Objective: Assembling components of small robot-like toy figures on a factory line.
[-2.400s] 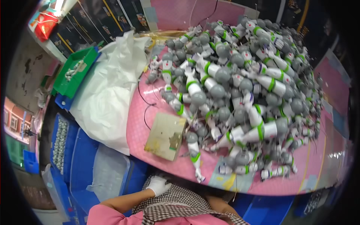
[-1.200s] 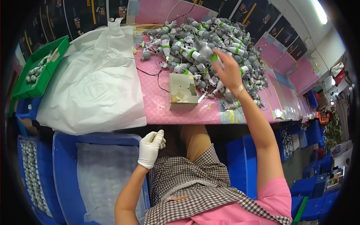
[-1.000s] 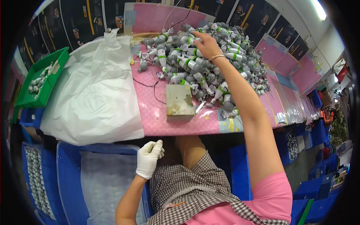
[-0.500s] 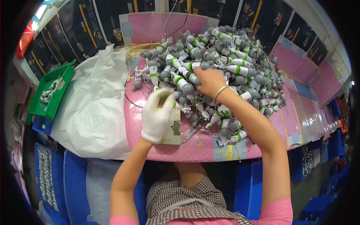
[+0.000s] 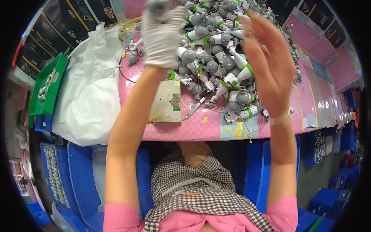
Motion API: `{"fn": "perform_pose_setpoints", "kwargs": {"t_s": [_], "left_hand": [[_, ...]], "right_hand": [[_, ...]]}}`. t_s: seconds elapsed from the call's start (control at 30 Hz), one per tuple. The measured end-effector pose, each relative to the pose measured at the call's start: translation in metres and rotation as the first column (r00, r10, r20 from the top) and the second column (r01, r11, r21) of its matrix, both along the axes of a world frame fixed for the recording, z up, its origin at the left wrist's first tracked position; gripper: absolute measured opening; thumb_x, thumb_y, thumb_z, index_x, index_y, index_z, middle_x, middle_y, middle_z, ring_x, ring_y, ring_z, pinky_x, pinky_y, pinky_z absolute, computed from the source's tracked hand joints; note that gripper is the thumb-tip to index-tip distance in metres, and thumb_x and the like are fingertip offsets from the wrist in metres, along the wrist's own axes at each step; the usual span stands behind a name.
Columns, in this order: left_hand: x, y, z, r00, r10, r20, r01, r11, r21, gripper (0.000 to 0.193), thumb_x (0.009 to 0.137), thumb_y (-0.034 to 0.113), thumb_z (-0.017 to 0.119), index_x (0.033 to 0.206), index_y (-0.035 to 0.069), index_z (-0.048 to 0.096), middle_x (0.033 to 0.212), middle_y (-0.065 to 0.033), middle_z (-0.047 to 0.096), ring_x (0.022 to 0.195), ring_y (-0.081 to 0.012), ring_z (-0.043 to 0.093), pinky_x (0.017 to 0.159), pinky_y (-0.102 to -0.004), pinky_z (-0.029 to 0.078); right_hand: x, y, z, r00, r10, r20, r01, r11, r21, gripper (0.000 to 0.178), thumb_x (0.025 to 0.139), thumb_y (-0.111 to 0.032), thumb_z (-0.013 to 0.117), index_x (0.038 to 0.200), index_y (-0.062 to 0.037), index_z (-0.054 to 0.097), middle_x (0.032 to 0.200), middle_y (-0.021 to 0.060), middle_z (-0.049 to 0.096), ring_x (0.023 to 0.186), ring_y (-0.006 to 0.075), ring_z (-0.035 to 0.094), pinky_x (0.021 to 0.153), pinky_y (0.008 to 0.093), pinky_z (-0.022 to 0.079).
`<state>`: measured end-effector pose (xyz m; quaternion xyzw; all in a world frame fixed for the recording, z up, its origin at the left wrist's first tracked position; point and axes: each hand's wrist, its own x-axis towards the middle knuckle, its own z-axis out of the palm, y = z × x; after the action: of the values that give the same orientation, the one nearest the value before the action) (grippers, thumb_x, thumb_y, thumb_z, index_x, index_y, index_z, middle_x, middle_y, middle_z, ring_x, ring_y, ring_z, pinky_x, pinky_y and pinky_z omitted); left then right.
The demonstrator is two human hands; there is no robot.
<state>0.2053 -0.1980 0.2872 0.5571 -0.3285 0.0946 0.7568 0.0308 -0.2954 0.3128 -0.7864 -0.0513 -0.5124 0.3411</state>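
My left hand (image 5: 164,38), in a white glove, is raised over the far left side of the heap. Its fingers are closed around a toy part with a grey rounded end (image 5: 159,8), smeared by motion. My bare right hand (image 5: 270,67) hovers above the right side of the heap, fingers stretched and apart, with nothing visible in it. Beneath and between the hands lies a big heap of white toy figure parts (image 5: 245,69) with grey balls, green bands and thin wires.
A metal block (image 5: 166,104) sits near the pink table's (image 5: 193,133) front edge, beside a silver hand tool (image 5: 195,108). White sheeting (image 5: 89,92) covers the left side. A green tray (image 5: 58,85) holds small parts. Blue bins (image 5: 83,170) stand below.
Both hands have moved up in the picture. The right has come off the heap and spread its fingers, while the left now has a grey-ended part in it. The whole view has shifted.
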Motion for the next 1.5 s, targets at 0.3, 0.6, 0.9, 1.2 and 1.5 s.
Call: {"fn": "perform_pose_setpoints", "kwargs": {"t_s": [0.3,0.6,0.9,1.2,1.5], "left_hand": [[-0.082,0.131,-0.058,0.332,-0.548,-0.768,0.549,0.774,-0.315,0.032,0.088,0.021,0.060,0.114,0.005,0.049,0.076,-0.0005,0.053,0.071,-0.0087,0.055,0.060,-0.0250,0.047],[-0.142,0.026,-0.108,0.987,0.003,0.162,-0.099,0.803,0.587,0.035,0.067,0.010,0.075,0.095,0.003,0.055,0.120,-0.0166,0.050,0.102,-0.0294,0.056,0.083,-0.0343,0.048],[-0.077,-0.054,-0.082,0.892,-0.238,0.383,-0.209,0.535,0.819,0.023,0.068,0.019,0.069,0.084,0.006,0.058,0.090,-0.0179,0.059,0.082,-0.0373,0.061,0.073,-0.0445,0.050],[-0.045,-0.108,-0.067,0.888,-0.208,0.410,-0.228,0.575,0.786,0.037,0.063,0.024,0.073,0.092,0.004,0.060,0.097,-0.0201,0.058,0.088,-0.0372,0.060,0.078,-0.0417,0.050],[-0.016,-0.128,-0.063,0.934,-0.305,0.188,0.005,0.535,0.845,0.042,0.058,0.026,0.072,0.092,0.002,0.064,0.091,-0.0203,0.065,0.088,-0.0351,0.062,0.079,-0.0358,0.050]], "right_hand": [[-0.083,0.010,-0.131,0.740,-0.530,-0.413,0.174,0.745,-0.644,0.048,0.070,-0.010,0.070,0.116,-0.0186,0.060,0.133,0.0098,0.044,0.127,0.0356,0.034,0.105,0.0522,0.025],[-0.113,-0.012,-0.141,0.681,-0.493,-0.541,0.131,0.810,-0.572,0.070,0.053,-0.034,0.082,0.119,-0.0275,0.058,0.144,0.0130,0.030,0.134,0.0433,0.017,0.106,0.0588,0.014],[-0.069,-0.083,-0.148,0.864,-0.432,-0.257,0.174,0.737,-0.653,0.064,0.050,-0.020,0.080,0.111,-0.0293,0.063,0.138,0.0127,0.039,0.128,0.0467,0.029,0.100,0.0540,0.034],[-0.030,-0.132,-0.139,0.777,-0.614,-0.139,0.329,0.585,-0.742,0.057,0.058,-0.018,0.076,0.111,-0.0338,0.064,0.137,0.0098,0.042,0.129,0.0395,0.030,0.102,0.0549,0.028],[-0.017,-0.135,-0.130,0.780,-0.548,-0.302,0.252,0.717,-0.650,0.075,0.051,-0.021,0.083,0.119,-0.0368,0.056,0.136,0.0119,0.040,0.128,0.0426,0.026,0.104,0.0518,0.027]]}}
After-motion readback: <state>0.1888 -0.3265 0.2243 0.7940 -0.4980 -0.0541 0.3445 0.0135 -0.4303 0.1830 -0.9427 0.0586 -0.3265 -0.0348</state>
